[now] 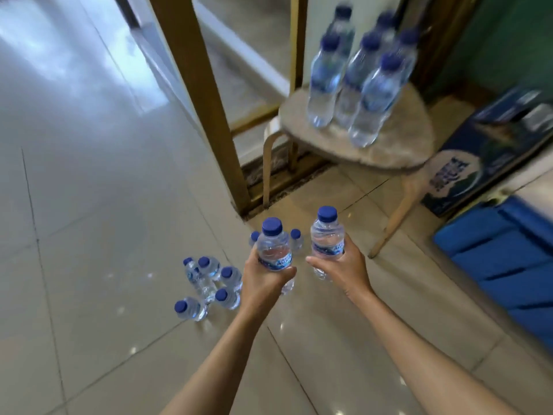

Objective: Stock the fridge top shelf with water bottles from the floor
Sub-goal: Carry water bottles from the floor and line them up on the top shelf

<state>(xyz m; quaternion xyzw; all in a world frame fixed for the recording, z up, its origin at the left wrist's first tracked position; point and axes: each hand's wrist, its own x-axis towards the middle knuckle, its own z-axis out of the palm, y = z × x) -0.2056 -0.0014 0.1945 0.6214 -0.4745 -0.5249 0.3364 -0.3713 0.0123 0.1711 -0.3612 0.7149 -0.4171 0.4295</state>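
My left hand (263, 278) grips a small clear water bottle (273, 250) with a blue cap, held upright above the floor. My right hand (341, 266) holds a second, similar water bottle (326, 235) upright beside it. Below and to the left, several more small bottles (209, 283) stand or lean on the tiled floor. Two further caps (295, 234) show just behind the held bottles. No fridge is in view.
A round wooden stool (392, 151) at the upper right carries several taller water bottles (359, 73). A gold-framed glass door (197, 85) stands behind. At the right lie a printed cardboard box (484, 151) and a blue crate (502, 250).
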